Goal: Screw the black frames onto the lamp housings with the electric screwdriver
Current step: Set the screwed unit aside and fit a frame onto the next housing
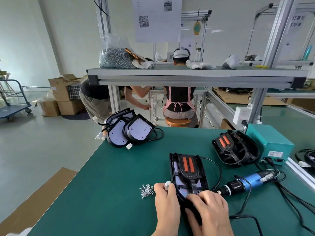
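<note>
A black lamp housing [175, 171] lies on the green table [110, 176] in front of me, with a black frame [189, 169] bearing two orange strips laid in it. My left hand [166, 203] holds the housing's near left edge, its fingers curled beside a white connector [167, 185]. My right hand [209, 213] rests on the housing's near end, fingers curled over it. A small pile of silver screws [146, 190] lies left of my left hand. The blue and black electric screwdriver [243, 183] lies on the table to the right, untouched.
A stack of assembled housings with frames [236, 147] sits at the right, beside a teal power box [271, 142]. Several housings without frames [129, 130] lean at the table's far left corner. Cables [289, 196] trail across the right side. Other people work behind an overhead shelf [187, 72].
</note>
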{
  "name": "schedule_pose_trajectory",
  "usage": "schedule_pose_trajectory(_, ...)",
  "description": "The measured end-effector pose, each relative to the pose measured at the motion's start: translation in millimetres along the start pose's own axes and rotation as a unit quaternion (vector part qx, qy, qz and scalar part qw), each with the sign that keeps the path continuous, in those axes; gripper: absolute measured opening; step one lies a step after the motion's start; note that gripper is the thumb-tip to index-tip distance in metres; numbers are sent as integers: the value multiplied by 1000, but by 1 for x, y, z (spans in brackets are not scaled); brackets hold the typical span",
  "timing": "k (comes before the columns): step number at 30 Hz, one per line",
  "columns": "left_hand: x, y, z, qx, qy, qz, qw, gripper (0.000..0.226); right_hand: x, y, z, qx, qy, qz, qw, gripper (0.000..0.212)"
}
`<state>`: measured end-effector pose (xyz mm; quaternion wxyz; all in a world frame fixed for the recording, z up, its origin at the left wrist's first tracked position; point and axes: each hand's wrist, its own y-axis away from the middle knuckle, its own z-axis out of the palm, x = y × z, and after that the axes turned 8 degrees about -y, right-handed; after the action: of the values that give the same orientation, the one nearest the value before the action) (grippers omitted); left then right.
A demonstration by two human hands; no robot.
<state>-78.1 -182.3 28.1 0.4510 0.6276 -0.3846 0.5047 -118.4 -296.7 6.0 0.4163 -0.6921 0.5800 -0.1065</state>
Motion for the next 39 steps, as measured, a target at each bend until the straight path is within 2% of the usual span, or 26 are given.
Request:
schedule_pose_trajectory(5,-6,1,-3,-4,-15,-1,1000,17,2,2,-5,-68,-35,-8,997,44)
schedule_pose_trajectory(11,-7,2,-11,-25,-64,1,998,20,1,4,-4,-70,-47,-3,996,30)
schedule_pose_trajectory(17,9,-6,-16,-43,-172,83,981,29,2,3,-1,-69,-35,-18,997,23)
schedule_pose_trajectory(20,20,-17,-12,-49,-171,52,983,35,2,3,-1,-72,-19,-32,997,18)
schedule_pose_trajectory(23,17,-26,-6,-85,-194,34,977,27,0,3,0,-85,-11,-15,996,27)
schedule_pose_trajectory(27,7,-27,0,-76,-226,62,969,64,-1,6,-2,-118,-47,-4,992,54)
schedule_pose_trajectory(29,4,-29,1,-72,-241,74,965,75,-3,5,-5,-81,-109,26,990,60)
schedule_pose_trajectory(31,3,-32,2,-78,-250,70,963,71,-3,2,-9,-7,-150,70,986,53)
schedule_pose_trajectory(33,2,-33,2,-84,-253,66,962,63,-2,-4,-11,45,-126,72,988,42)
schedule_pose_trajectory(36,1,-34,2,-89,-255,69,960,58,9,-21,-20,45,-66,91,993,34)
schedule_pose_trajectory(39,1,-35,2,-86,-256,68,961,57,35,-48,-40,-31,-5,215,976,39)
